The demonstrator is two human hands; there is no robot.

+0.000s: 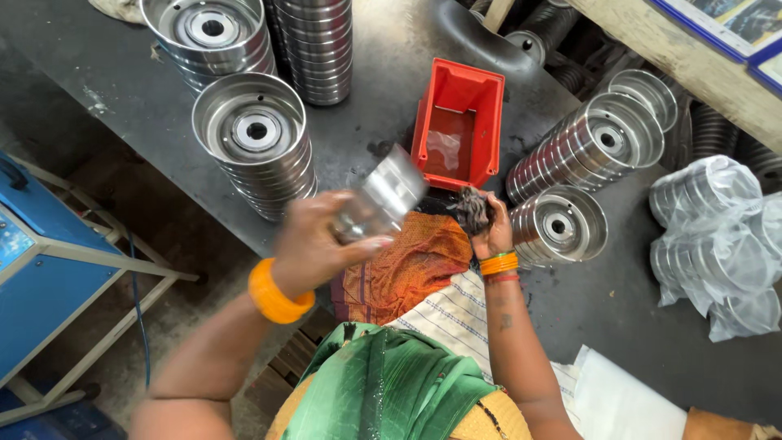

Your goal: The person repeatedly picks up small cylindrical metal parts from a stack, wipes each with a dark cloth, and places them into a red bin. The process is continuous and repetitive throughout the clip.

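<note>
While left hand [314, 244] grips steel cup [383, 200] | right hand [489, 228] clutches rag [471, 208]

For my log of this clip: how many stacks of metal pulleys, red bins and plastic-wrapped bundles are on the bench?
Stacks of metal pulleys: 5
Red bin: 1
Plastic-wrapped bundles: 1 cluster, number of bundles unclear
Total: 7

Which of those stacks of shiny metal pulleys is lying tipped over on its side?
The long stack right of the red bin lies on its side, open end facing up-right. The other stacks stand upright on the dark table.
</note>
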